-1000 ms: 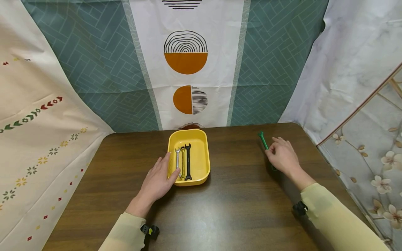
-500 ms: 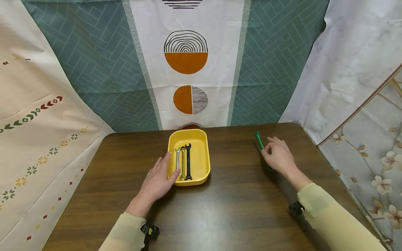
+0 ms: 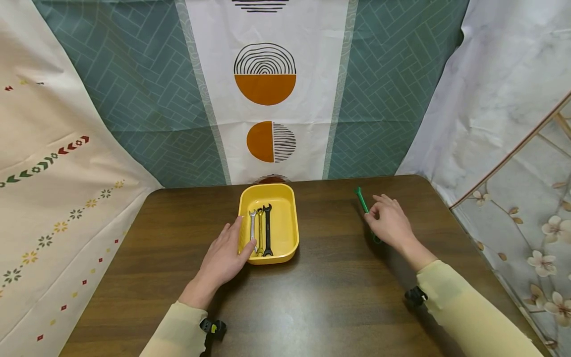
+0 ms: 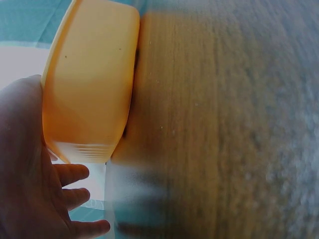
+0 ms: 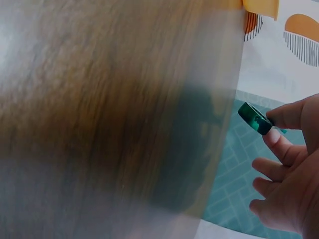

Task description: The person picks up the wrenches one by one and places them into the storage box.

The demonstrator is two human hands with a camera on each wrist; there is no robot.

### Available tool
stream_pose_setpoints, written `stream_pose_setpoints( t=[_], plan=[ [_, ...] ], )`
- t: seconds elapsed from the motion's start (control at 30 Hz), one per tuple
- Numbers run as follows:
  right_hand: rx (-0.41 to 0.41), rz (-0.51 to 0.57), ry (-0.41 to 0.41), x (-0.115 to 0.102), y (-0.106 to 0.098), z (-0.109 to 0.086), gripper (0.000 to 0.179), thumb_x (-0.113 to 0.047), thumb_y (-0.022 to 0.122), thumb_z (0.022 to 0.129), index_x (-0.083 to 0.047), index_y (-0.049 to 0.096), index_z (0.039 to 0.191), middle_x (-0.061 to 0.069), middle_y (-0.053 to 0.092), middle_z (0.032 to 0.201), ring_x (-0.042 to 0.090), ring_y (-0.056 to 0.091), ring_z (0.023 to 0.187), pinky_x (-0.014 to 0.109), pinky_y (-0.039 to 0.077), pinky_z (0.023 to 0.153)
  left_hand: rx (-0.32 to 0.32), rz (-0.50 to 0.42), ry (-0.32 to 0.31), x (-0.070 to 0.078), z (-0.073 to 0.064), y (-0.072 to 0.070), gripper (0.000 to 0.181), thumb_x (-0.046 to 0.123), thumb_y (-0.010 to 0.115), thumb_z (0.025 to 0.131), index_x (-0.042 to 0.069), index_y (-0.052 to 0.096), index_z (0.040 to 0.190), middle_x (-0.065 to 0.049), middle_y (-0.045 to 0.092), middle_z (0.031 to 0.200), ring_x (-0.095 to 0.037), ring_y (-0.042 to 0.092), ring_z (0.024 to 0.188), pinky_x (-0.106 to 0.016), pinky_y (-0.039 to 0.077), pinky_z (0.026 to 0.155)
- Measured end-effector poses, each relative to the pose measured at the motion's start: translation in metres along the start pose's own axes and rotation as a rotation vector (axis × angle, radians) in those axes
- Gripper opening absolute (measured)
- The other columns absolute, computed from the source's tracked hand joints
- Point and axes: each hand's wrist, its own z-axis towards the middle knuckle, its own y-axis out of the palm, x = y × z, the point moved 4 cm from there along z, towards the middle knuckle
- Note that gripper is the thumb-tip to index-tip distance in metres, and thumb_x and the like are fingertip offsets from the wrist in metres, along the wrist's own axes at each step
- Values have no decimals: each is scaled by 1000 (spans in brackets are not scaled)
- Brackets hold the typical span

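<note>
My right hand pinches a green combination wrench between thumb and index finger, over the right part of the table. One end points away from me; the ring end shows below the hand. In the right wrist view the wrench's ring end sticks out past the pinch, the other fingers spread apart. My left hand rests at the left side of a yellow tray, thumb over the rim and fingers straight along the outside. Inside the tray lie a silver wrench, a gold wrench and a black wrench, side by side.
The dark wooden table runs back to a patterned cloth hanging behind it. Further cloths hang at the left and right sides. The tray stands near the table's back edge.
My right hand has moved left a little with the green wrench, toward the tray. The left hand and the tray have stayed in place.
</note>
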Motion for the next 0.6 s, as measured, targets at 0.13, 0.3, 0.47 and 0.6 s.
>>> stream_pose_setpoints(
  t=[0.13,0.3,0.47,0.6],
  plan=[
    [-3,13,1,-4,1,0,23,-16,68,102,-7,66,81,34,53,159,51,35,158,62,18,132,0,-1,-2,1,0,0,94,64,49,112,7,12,178,-20,25,180,-44,19,167,-68,25,129],
    [-6,23,-2,-9,2,0,23,-17,68,102,-7,67,81,33,54,159,50,35,159,62,18,132,-1,0,-6,1,0,0,93,61,51,112,7,12,178,-20,25,180,-44,19,167,-68,25,129],
    [-6,31,-6,-14,4,0,23,-17,68,102,-8,66,81,32,55,158,49,36,159,61,19,132,4,3,-2,1,0,0,93,59,53,112,7,13,178,-20,26,180,-44,20,167,-68,25,129],
    [-12,33,-8,-17,6,0,23,-17,69,101,-8,66,80,31,56,158,48,36,159,59,18,133,5,5,-1,1,0,0,93,59,53,111,7,14,177,-20,27,180,-44,20,166,-68,26,128]
  ],
)
